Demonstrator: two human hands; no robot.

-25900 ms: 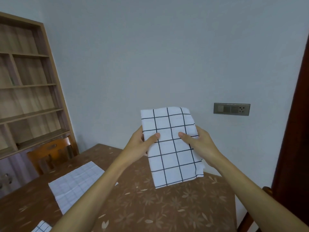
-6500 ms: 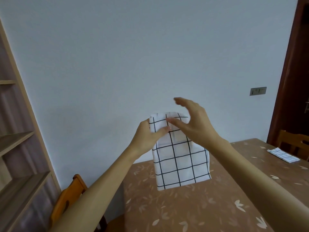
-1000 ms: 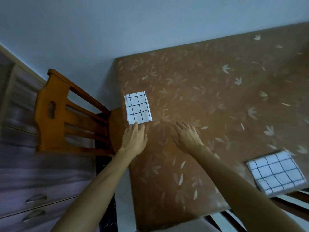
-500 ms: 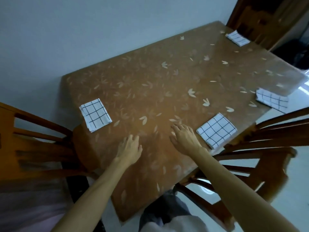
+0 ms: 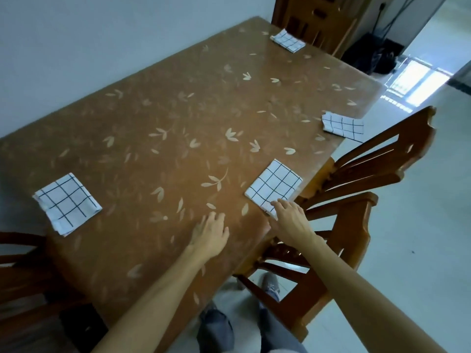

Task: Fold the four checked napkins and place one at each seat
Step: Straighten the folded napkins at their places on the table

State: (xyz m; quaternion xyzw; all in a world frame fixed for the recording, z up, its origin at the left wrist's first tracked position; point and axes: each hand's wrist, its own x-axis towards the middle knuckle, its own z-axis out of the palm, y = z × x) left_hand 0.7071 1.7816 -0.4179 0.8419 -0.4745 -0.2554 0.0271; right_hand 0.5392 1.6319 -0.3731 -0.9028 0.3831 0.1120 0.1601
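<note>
- Bottom centre: my legs and grey shoes (image 5: 215, 327) on the pale floor, just off the table's near corner.
- Left hand (image 5: 210, 234), lower centre: lies flat on the table (image 5: 178, 110), fingers straight and a little spread. Holds nothing.
- Right hand (image 5: 289, 220), lower centre-right: fingers extended, tips resting on the near corner of the near-right napkin (image 5: 274, 186). No pinch, nothing grasped.
- Near-right napkin: folded square, right of centre, at the table edge before the right chair (image 5: 356, 174).
- Left napkin (image 5: 66, 203): folded, left of frame, at the table end by the left chair (image 5: 20, 250).
- Right-edge napkin (image 5: 342, 126): folded, upper right, on the long edge. I cannot tell whether it overhangs.
- Far napkin (image 5: 288, 40): folded, top of frame, before the far chair (image 5: 305, 16).
- Judgement: four folded, four seats served. Only straightening looks left.
- Handling (judgement): thin cloth, light, limp. The layers will splay if I lift one ply, and the glossy top should let them slide. To nudge, use a flat palm. To lift, pinch through all layers at a folded edge.
- Writing: none legible. The napkins show a black grid on white only, and no label is visible.
</note>
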